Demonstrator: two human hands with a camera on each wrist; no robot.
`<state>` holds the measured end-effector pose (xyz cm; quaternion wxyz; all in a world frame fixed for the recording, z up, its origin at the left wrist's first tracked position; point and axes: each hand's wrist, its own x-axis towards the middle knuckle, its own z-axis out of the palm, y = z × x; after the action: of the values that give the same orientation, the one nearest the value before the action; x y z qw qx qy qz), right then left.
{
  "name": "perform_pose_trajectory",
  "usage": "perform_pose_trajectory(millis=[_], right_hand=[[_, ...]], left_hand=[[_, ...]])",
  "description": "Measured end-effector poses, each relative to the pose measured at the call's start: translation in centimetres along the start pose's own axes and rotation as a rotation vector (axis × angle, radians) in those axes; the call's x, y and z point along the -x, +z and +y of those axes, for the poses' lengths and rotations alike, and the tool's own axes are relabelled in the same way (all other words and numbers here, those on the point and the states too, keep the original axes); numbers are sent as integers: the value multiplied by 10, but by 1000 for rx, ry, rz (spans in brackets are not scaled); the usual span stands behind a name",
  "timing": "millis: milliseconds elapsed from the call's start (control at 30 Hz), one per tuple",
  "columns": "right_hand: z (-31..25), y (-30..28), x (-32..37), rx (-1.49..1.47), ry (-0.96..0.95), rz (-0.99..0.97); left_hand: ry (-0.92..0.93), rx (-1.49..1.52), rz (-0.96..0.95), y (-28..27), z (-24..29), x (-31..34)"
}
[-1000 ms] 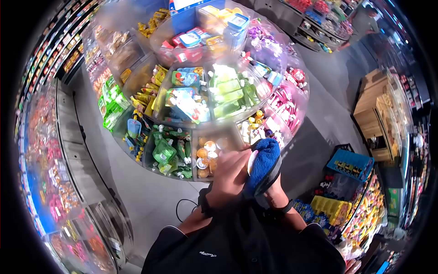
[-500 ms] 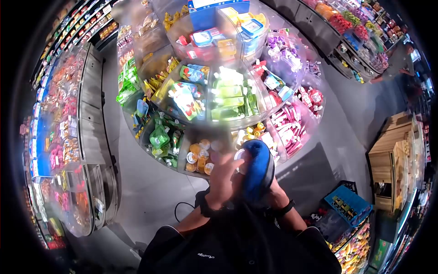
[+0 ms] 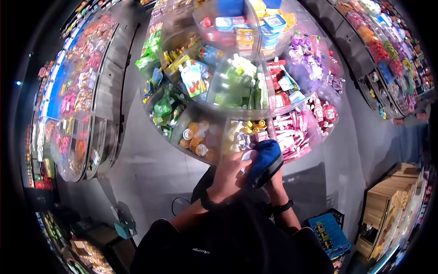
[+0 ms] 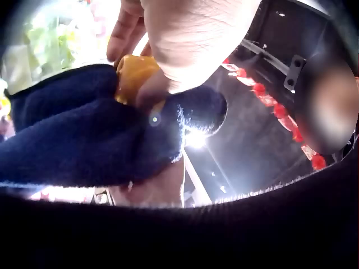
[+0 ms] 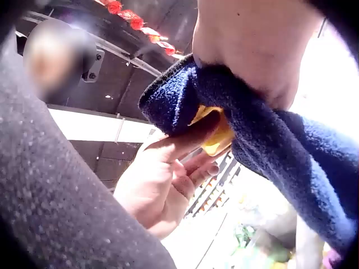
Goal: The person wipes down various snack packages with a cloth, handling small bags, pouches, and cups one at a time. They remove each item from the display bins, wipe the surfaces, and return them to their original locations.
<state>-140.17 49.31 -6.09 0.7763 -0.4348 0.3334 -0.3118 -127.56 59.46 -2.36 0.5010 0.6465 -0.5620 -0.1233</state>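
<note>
My left hand (image 3: 228,176) pinches a small yellow-orange jelly cup (image 4: 133,75) with a pale lid, the thumb lying along its side. A dark blue towel (image 3: 266,160) is folded about the cup, and in the right wrist view the yellow cup shows between its folds. My right hand (image 3: 275,181) grips the towel from the other side, its fingers mostly hidden by the cloth. Both hands are close together in front of my chest, over the near edge of the round candy display (image 3: 205,161). Similar jelly cups (image 3: 197,138) lie in a bin beside my left hand.
Clear-walled bins on the display hold green pouches (image 3: 163,107), pink packs (image 3: 292,130) and purple-capped packs (image 3: 310,57). Candy counters (image 3: 86,91) stand to the left and the upper right. A blue crate (image 3: 329,235) and a wooden cabinet (image 3: 383,205) stand at the lower right.
The display has shifted rightward in the head view, and the surrounding counters have swung with it. Both hands still hold the cup and towel together; the towel has tilted and its folds have shifted.
</note>
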Motion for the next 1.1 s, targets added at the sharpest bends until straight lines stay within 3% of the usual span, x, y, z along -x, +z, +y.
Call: perform_pose_trajectory(millis=[133, 200, 267, 333, 400, 467, 500, 533, 567, 633, 667, 733, 767, 800, 900, 933, 1033, 1100], right_hand=[[10, -25, 0, -274, 99, 63], [31, -69, -23, -522, -83, -271], [25, -71, -22, -538, -186, -194], [-33, -20, -8, -541, -406, -244], [-11, -78, -25, -50, -589, -281], [-4, -89, -26, 91, -666, -296], [-29, -61, -16, -57, -636, -320], [-43, -51, -7, -48, -551, -235], [-58, -40, 1, -46, -464, -154], [-66, -37, 19, 258, -185, 224], [-64, -38, 29, 314, -91, 381], [-48, -43, 52, 322, -32, 566], [-40, -45, 61, 316, -18, 614], [-32, -47, 70, 303, -9, 667], [-19, -47, 88, 294, -2, 751], [-16, -46, 90, 297, -5, 767], [-10, -40, 93, 308, -6, 797], [-9, -35, 92, 318, -14, 804]], left_hand=[[-76, -181, 129, -12, -7, 5], [-173, -252, 174, -20, -30, 9], [-262, -342, 213, -30, -62, 18], [-360, -439, 208, -40, -112, 35], [-450, -441, 187, -45, -159, 48], [-482, -485, 137, -49, -198, 57], [-500, -507, 93, -50, -212, 57], [-523, -526, 46, -50, -225, 58], [-658, -440, -10, -48, -240, 55], [-551, -578, -2, -32, -277, 63], [-593, -578, -63, -33, -270, 54], [-501, -595, 30, -14, -291, 58], [-453, -606, 77, -8, -300, 59], [-639, -600, -165, -11, -300, 55], [-676, -671, -388, -7, -313, 48], [-625, -690, -378, -6, -315, 51], [-776, -629, -566, -13, -297, 36], [-734, -623, -572, -7, -307, 43]])
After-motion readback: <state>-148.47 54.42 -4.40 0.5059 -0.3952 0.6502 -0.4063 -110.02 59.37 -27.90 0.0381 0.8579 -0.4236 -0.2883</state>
